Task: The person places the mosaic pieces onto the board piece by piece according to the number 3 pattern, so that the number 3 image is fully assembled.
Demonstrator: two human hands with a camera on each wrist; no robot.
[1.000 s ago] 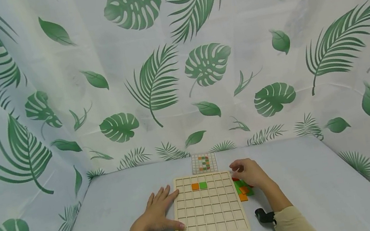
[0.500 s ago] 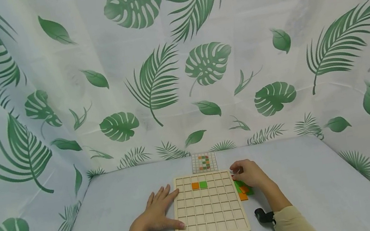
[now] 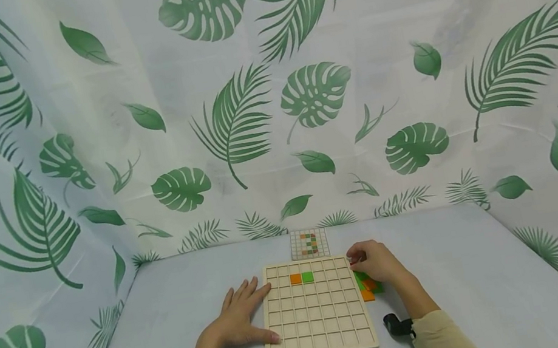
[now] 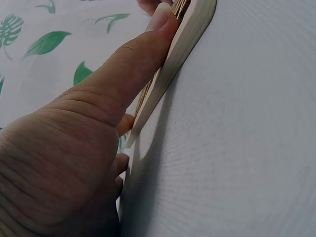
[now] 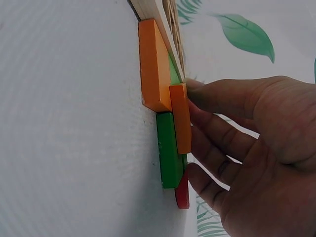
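Note:
My left hand (image 3: 239, 319) lies spread along the left edge of a wooden grid board (image 3: 321, 314), its thumb and a fingertip on the rim. In the left wrist view the thumb (image 4: 118, 74) presses on the board's edge. An orange tile (image 3: 296, 279) and a light green tile (image 3: 307, 277) sit side by side in the board's upper part. At the board's right side my right hand (image 3: 378, 261) curls over a small heap of tiles. Its thumb and finger seem to pinch a red tile (image 3: 352, 261), mostly hidden by the fingers.
Orange tiles (image 5: 153, 64), a dark green tile (image 5: 167, 148) and another red piece (image 5: 182, 192) lie overlapping beside the board. Behind the board lies a small pattern card (image 3: 308, 244) with coloured squares. A leaf-print cloth (image 3: 257, 110) hangs behind the white table (image 3: 182, 289).
A bit of red at my right fingertips has shifted slightly away from me as the fingers draw together. My left hand and the two placed tiles stay put.

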